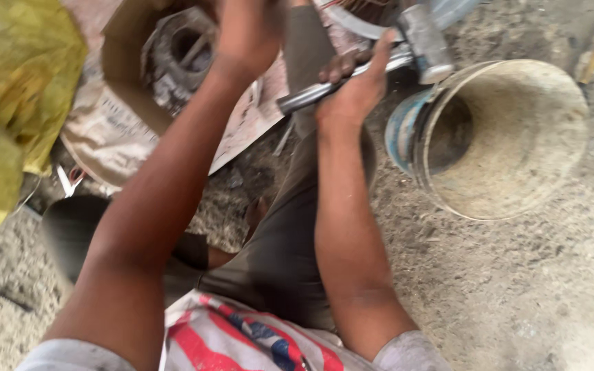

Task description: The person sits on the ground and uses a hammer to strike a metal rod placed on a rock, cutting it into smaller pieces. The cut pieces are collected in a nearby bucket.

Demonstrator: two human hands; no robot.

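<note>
- the right hand (355,86) is closed around the metal handle of a hammer (379,58), thumb over the shaft; the grey hammer head sits toward 1 o'clock from the hand, just beside the rim of a bucket
- the left hand (249,31) is at 12 o'clock in the frame, fingers bent downward and blurred; i cannot tell whether it grips anything
- a round dark metal part (180,51) lies at 9 o'clock of the left hand, resting on a torn sack (118,130)
- the bucket (510,137) lies on its side at 3 o'clock of the right hand, its inside coated with pale dust
- a yellow bag (8,89) fills the 9 to 10 o'clock edge
- the floor (517,288) is grey, gritty dirt
- the person's bent knee in dark trousers (290,240) sits between the two forearms
</note>
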